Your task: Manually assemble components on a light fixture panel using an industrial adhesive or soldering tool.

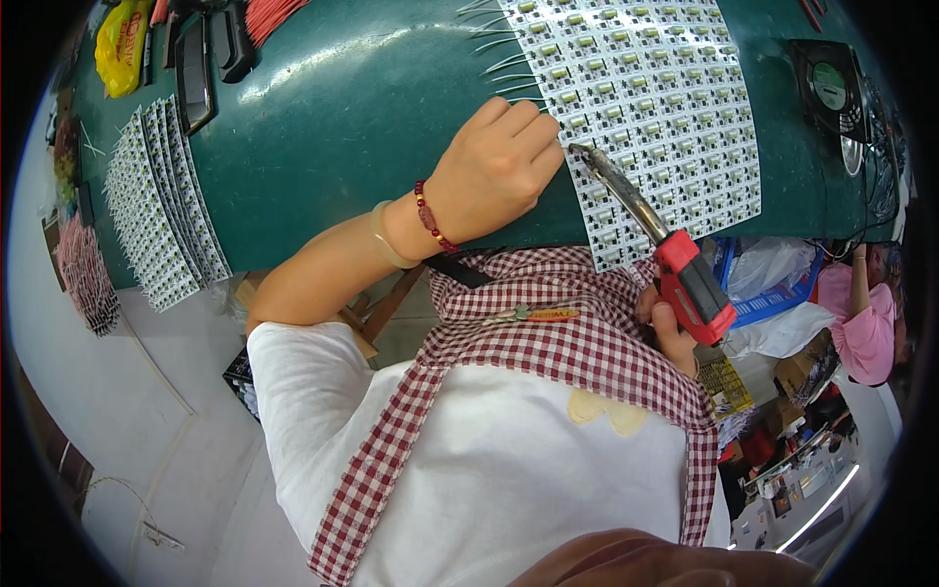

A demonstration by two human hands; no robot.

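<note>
A large white sheet of small circuit boards (665, 108) lies on the green table, its near corner reaching past the edge. Thin pale wires (509, 67) stick out in a row from its left side. My left hand (504, 161) is closed at that side, fingertips at the sheet; whatever they pinch is hidden. My right hand (673, 338), partly hidden behind the handle, grips a red and black soldering iron (690, 284). The iron's tip rests at or just above the sheet's left edge, close beside my left fingertips.
Stacked circuit-board sheets (161, 210) lie at the left of the green table (342, 117). Behind them are a yellow bag (121, 44), a dark phone-like device (194, 73) and red wires (269, 15). A black device (829, 88) with cables stands right. A person in pink (861, 323) is beyond.
</note>
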